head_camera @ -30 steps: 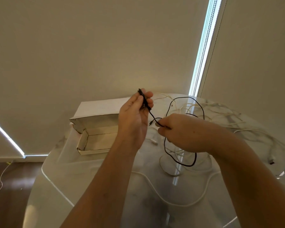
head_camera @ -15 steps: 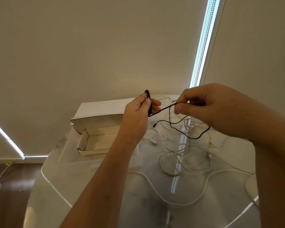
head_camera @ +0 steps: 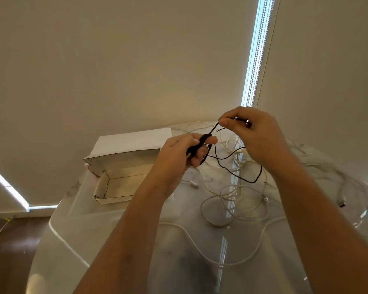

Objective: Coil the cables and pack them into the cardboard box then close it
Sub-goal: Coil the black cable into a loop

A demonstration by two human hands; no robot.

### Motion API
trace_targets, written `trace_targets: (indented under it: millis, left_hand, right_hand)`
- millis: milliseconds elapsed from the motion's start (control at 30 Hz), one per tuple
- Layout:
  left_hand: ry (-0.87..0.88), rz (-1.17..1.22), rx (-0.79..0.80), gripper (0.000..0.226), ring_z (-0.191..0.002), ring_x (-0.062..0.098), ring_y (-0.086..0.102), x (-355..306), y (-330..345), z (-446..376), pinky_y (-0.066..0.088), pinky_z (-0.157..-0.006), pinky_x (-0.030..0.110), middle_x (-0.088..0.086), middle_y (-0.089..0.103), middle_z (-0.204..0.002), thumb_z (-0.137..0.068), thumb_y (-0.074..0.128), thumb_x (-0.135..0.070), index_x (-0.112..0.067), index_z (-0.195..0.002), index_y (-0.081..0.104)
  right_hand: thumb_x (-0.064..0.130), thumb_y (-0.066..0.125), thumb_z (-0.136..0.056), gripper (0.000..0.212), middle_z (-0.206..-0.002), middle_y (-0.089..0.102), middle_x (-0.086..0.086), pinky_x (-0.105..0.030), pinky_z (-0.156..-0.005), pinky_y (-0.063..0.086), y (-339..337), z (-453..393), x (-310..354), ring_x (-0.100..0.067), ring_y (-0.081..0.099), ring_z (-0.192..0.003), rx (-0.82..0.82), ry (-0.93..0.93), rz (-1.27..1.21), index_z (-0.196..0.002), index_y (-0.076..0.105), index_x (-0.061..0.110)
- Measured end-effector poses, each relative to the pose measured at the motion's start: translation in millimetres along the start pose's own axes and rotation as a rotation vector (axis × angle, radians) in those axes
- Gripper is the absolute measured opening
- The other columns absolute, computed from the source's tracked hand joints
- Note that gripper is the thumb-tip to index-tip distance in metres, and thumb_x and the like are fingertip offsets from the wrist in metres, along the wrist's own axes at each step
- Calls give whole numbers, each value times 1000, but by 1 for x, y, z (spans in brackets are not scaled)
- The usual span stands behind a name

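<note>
black cable point(head_camera: 238, 166) is held by both hands above the glossy table point(head_camera: 136, 240): a small bundle of its turns is gripped in the curled fingers of the left hand point(head_camera: 179, 158), and a strand running up from that bundle is pinched between thumb and forefinger of the right hand point(head_camera: 255, 136), just beside and slightly above. a slack loop is hung below the right hand. white cables point(head_camera: 232, 200) are spread on the table beneath both hands. the open cardboard box point(head_camera: 119, 166) is seen left of the left hand.
</note>
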State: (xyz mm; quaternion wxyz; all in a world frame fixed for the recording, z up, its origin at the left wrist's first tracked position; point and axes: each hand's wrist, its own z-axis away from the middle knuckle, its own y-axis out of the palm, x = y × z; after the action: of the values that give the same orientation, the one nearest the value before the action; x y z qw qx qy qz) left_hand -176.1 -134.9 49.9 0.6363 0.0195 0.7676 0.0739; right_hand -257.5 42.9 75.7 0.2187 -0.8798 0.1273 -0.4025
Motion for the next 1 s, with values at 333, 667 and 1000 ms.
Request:
trace_targets:
  millis: [333,667,1000]
  left_hand:
    - [1,553,30,38,-62,9,34,-11,-10,-3,35,-61,23,-1,44,-72,-103,34,-12,6,-121,62]
    - [246,817,-287,21,-73,14,60,-24,-34,-6,53,-74,21,11,66,-98,-104,46,-3,5,-121,56]
    - [251,495,-459,25,-85,14,67,-11,-37,-9,55,-84,22,9,74,-98,-107,41,-4,4,-119,62]
  right_hand:
    - [54,43,-102,37,-49,47,4,-32,-59,46,43,16,-3,-13,52,-51,71,119,-18,-96,73,33]
    - [43,38,-107,36,-52,55,14,-20,-52,39,59,29,31,0,47,-44,581,106,98,-113,71,32]
    - [41,49,-104,24,-87,64,20,-8,-62,39,0,32,79,6,57,-70,763,-38,227,-119,67,36]
